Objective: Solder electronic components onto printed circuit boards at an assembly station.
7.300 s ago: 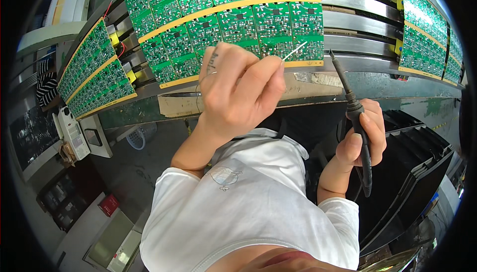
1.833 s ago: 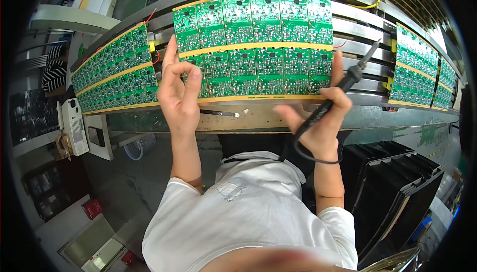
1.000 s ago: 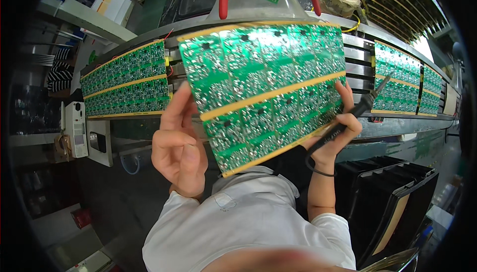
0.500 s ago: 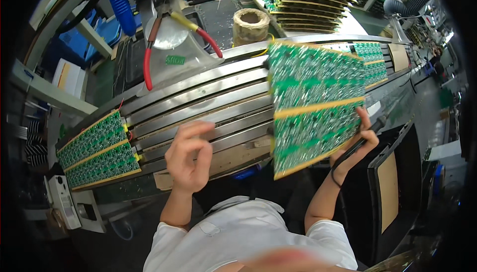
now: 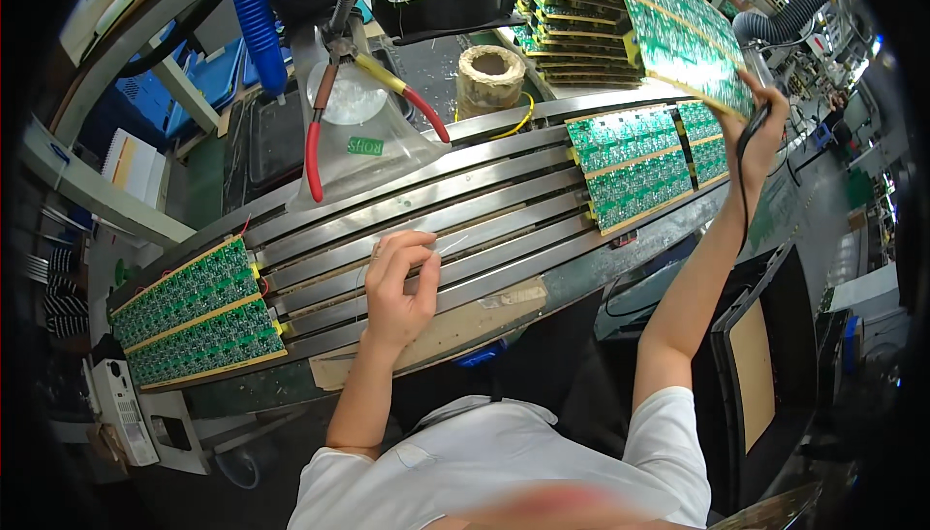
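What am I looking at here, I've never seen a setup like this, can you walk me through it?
This is one view from a fisheye camera worn on a person's head, looking down at their own bare hands, so straight edges bend. No robot is involved. In front runs a bench of long metal rails carrying green circuit board panels. The right hand reaches out, holding one green panel up near a stack of boards, with a dark corded tool in the same grip. The left hand pinches a thin wire over the rails. Red-handled pliers lie behind.

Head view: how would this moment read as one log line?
right hand: holds green circuit board panel raised over stacked panels | left hand: pinches thin wire over metal rails
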`<action>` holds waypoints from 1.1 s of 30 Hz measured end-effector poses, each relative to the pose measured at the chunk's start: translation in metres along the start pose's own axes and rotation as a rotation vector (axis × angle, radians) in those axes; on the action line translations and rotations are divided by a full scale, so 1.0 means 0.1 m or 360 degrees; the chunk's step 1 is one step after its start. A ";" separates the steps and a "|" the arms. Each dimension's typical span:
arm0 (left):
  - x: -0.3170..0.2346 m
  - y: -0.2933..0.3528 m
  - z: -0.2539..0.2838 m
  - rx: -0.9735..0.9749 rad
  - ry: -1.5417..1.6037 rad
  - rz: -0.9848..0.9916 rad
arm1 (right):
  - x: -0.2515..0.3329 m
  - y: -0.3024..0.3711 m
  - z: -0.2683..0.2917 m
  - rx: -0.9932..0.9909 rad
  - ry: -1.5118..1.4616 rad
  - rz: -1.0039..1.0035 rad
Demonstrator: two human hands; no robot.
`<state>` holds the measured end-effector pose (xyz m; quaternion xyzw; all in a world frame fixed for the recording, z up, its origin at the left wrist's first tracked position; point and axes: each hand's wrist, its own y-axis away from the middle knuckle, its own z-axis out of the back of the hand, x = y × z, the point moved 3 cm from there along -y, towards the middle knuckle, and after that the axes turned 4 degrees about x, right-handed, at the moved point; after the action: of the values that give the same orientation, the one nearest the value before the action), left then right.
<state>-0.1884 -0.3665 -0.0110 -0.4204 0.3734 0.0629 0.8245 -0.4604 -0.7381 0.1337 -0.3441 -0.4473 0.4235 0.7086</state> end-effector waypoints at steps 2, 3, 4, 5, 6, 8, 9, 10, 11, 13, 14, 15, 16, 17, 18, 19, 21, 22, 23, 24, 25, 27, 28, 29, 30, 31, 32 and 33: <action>0.01 -0.03 -0.03 0.0007 0.0041 -0.0022 | -0.08 -0.27 0.00 0.0085 -0.0609 -0.0203; 0.01 -0.02 -0.01 0.0003 0.0038 -0.0020 | -0.08 -0.42 -0.02 0.0126 -0.0652 -0.0234; 0.01 -0.01 -0.01 0.0014 0.0047 -0.0003 | -0.09 -0.55 -0.02 0.0167 -0.0693 -0.0266; 0.02 0.00 0.00 0.0023 0.0054 0.0016 | -0.14 -0.65 -0.05 0.0171 -0.0699 -0.0264; 0.02 0.00 0.00 0.0033 0.0066 0.0031 | -0.15 -0.76 -0.04 0.0237 -0.0314 -0.0057; 0.03 -0.01 -0.01 0.0042 0.0081 0.0046 | -0.16 -0.94 -0.08 0.0300 0.0076 0.0150; 0.03 -0.01 -0.01 0.0055 0.0080 0.0052 | -0.17 -1.03 -0.10 0.0346 0.0084 0.0089; 0.02 -0.01 -0.01 0.0068 0.0076 0.0058 | -0.19 -1.12 -0.13 0.0393 0.0090 0.0028; 0.02 -0.01 -0.01 0.0080 0.0072 0.0064 | -0.21 -1.19 -0.16 0.0439 0.0095 -0.0032; 0.01 -0.02 -0.01 0.0092 0.0068 0.0069 | -0.29 -1.32 -0.25 0.0484 0.0100 -0.0093; 0.00 -0.02 -0.01 0.0096 0.0071 0.0063 | -0.33 -1.40 -0.31 0.0474 0.0161 -0.0063; 0.00 -0.03 -0.01 0.0100 0.0075 0.0055 | -0.35 -1.47 -0.38 0.0464 0.0223 -0.0032; -0.01 -0.04 -0.02 0.0105 0.0079 0.0046 | -0.37 -1.52 -0.42 0.0452 0.0285 -0.0002; -0.01 -0.05 -0.02 0.0111 0.0085 0.0036 | -0.38 -1.55 -0.44 0.0438 0.0350 0.0027; -0.01 -0.06 -0.02 0.0110 0.0083 0.0031 | -0.32 -1.56 -0.49 0.0434 0.0350 0.0029; 0.00 -0.07 -0.03 0.0114 0.0089 0.0029 | -0.27 -1.57 -0.57 0.0403 0.0360 -0.0041; 0.03 -0.04 -0.03 0.0114 0.0074 0.0047 | -0.15 -1.57 -0.84 0.0359 0.0348 -0.0182; 0.03 -0.03 -0.02 0.0115 0.0068 0.0055 | -0.15 -1.57 -0.91 0.0337 0.0343 -0.0253; 0.04 -0.03 -0.03 0.0119 0.0071 0.0052 | -0.18 -1.57 -0.91 0.0335 0.0348 -0.0255; 0.04 -0.03 -0.04 0.0127 0.0077 0.0051 | -0.22 -1.58 -0.92 0.0334 0.0329 -0.0197; 0.04 -0.04 -0.04 0.0135 0.0082 0.0049 | -0.27 -1.58 -0.94 0.0334 0.0309 -0.0140; 0.04 -0.05 -0.05 0.0154 0.0093 0.0046 | -0.34 -1.58 -0.94 0.0333 0.0273 -0.0028; 0.03 -0.05 -0.05 0.0158 0.0094 0.0050 | -0.30 -1.56 -0.96 0.0336 0.0273 -0.0033; 0.02 -0.04 -0.05 0.0155 0.0082 0.0043 | -0.26 -1.52 -0.97 0.0291 0.0297 -0.0063; 0.02 -0.04 -0.04 0.0152 0.0072 0.0036 | -0.17 -1.47 -0.99 0.0247 0.0322 -0.0092; 0.02 -0.04 -0.04 0.0150 0.0063 0.0028 | -0.10 -1.42 -0.99 0.0201 0.0348 -0.0123; 0.02 -0.04 -0.04 0.0149 0.0054 0.0020 | -0.08 -1.37 -0.97 0.0156 0.0375 -0.0154; 0.01 -0.05 -0.05 0.0161 0.0064 0.0018 | -0.13 -1.31 -0.93 0.0059 0.0270 -0.0171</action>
<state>-0.1879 -0.3739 -0.0104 -0.3771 0.3951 0.0402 0.8367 -0.3394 -0.8131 0.2092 -0.3411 -0.3957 0.3623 0.7718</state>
